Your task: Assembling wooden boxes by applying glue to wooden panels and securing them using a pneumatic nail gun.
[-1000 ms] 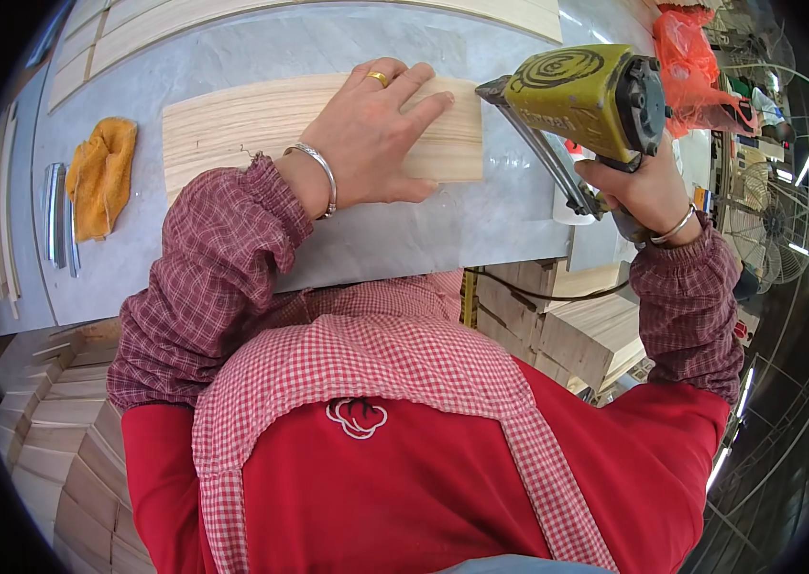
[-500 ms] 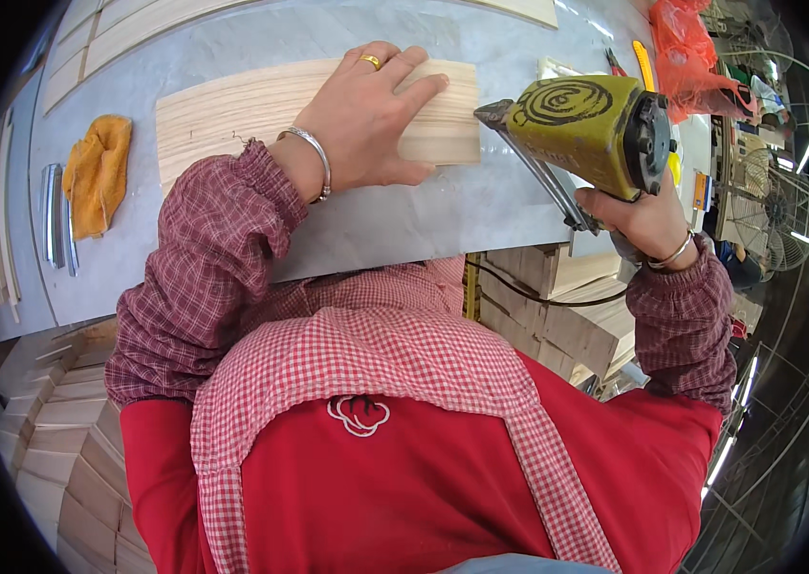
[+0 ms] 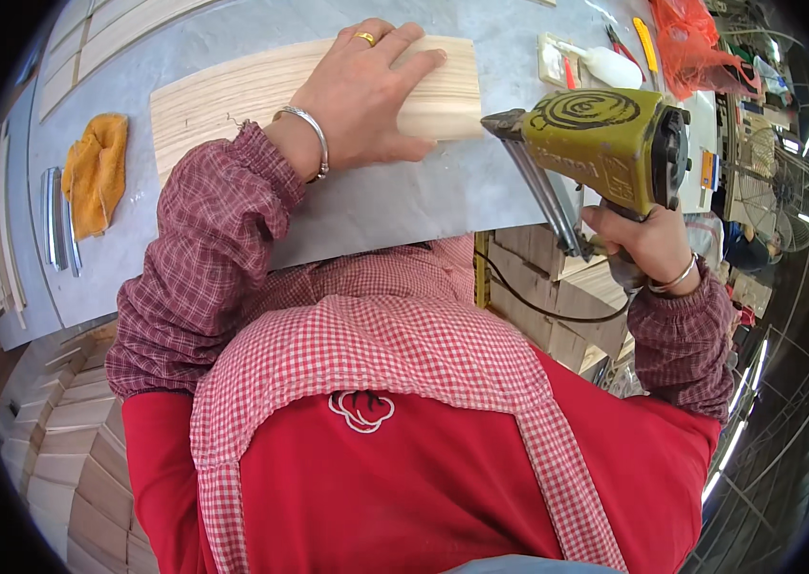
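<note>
A pale wooden board (image 3: pixel 223 94) lies across the grey tabletop in front of me. My left hand (image 3: pixel 361 91) grips it near its right end, thumb at the near edge and fingers reaching over the far side. In my right hand (image 3: pixel 653 241) is an olive-green nail gun (image 3: pixel 596 134), held by the handle and turned on its side. Its dark nose points left, at or very close to the board's right end; whether they touch I cannot tell. A metal magazine slants down from the nose toward my right hand.
An orange glove (image 3: pixel 97 177) and metal nail strips (image 3: pixel 55 220) lie at the left. More boards (image 3: pixel 127 38) are at the far left. A white bottle (image 3: pixel 613 67), yellow cutter (image 3: pixel 646 43) and red plastic bag (image 3: pixel 687 38) sit at the far right. An air hose (image 3: pixel 543 308) hangs below the table edge.
The nail gun has swung slightly right and down, uncovering the white bottle behind it. The board and my left hand sit a little farther away, the left hand still gripping.
</note>
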`<action>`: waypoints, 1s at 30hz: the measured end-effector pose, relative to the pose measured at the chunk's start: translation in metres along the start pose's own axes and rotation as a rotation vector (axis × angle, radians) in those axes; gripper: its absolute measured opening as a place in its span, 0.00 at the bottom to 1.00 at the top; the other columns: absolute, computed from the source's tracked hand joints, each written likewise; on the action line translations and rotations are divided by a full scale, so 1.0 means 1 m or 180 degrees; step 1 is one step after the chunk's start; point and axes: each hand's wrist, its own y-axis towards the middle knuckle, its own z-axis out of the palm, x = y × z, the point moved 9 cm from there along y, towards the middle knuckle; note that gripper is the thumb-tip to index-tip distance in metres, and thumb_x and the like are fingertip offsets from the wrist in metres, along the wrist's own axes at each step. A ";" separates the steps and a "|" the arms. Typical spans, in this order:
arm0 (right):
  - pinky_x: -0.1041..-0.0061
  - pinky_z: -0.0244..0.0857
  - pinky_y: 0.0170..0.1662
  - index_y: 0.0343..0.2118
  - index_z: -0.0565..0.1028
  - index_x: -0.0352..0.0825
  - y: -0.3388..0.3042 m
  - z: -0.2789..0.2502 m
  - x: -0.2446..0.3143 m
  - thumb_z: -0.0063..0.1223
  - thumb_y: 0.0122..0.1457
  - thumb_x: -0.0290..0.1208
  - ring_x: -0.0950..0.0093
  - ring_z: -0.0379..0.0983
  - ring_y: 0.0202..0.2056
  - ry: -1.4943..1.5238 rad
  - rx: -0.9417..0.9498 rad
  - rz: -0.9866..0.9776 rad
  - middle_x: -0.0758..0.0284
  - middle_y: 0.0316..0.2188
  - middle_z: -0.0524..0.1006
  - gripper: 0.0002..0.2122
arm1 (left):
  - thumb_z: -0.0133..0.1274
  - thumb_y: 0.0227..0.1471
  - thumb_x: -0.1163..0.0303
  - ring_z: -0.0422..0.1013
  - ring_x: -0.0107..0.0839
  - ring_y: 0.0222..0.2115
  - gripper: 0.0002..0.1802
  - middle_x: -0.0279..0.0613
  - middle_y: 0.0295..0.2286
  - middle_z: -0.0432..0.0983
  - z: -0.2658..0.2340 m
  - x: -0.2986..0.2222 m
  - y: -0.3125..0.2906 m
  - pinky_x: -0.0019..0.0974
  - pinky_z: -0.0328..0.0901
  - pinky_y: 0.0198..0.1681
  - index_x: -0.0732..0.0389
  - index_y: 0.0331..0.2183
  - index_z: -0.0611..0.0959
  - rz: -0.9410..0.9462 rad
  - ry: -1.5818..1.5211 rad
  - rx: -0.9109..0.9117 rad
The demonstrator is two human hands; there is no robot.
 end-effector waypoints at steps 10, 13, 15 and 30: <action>0.85 0.52 0.14 0.33 0.71 0.31 -0.011 0.018 -0.009 0.56 0.43 0.19 0.82 0.61 0.11 0.0567 0.0056 0.0246 0.69 0.16 0.70 0.12 | 0.62 0.31 0.54 0.59 0.42 0.51 0.39 0.42 0.52 0.62 -0.006 -0.006 0.003 0.39 0.53 0.56 0.53 0.49 0.72 -0.0089 0.0037 0.0222; 0.84 0.53 0.14 0.33 0.71 0.31 -0.011 0.018 -0.007 0.56 0.43 0.19 0.81 0.61 0.11 0.0482 0.0003 0.0114 0.70 0.16 0.70 0.12 | 0.62 0.32 0.53 0.58 0.42 0.51 0.39 0.42 0.52 0.62 -0.008 -0.008 0.004 0.39 0.53 0.56 0.53 0.49 0.71 -0.0090 0.0060 0.0242; 0.84 0.53 0.14 0.33 0.71 0.31 -0.009 0.015 -0.004 0.55 0.43 0.19 0.81 0.60 0.11 0.0172 -0.0049 -0.0107 0.70 0.15 0.69 0.11 | 0.62 0.32 0.51 0.58 0.43 0.51 0.40 0.42 0.52 0.62 -0.009 -0.009 0.004 0.40 0.53 0.56 0.53 0.49 0.71 -0.0082 0.0079 0.0256; 0.86 0.53 0.16 0.34 0.74 0.29 -0.013 0.023 -0.002 0.56 0.44 0.19 0.82 0.59 0.11 0.0418 0.0006 0.0089 0.71 0.13 0.69 0.11 | 0.62 0.31 0.48 0.64 0.49 0.43 0.41 0.52 0.44 0.65 -0.094 0.078 -0.101 0.43 0.60 0.48 0.65 0.44 0.71 0.1596 -0.0851 -0.1508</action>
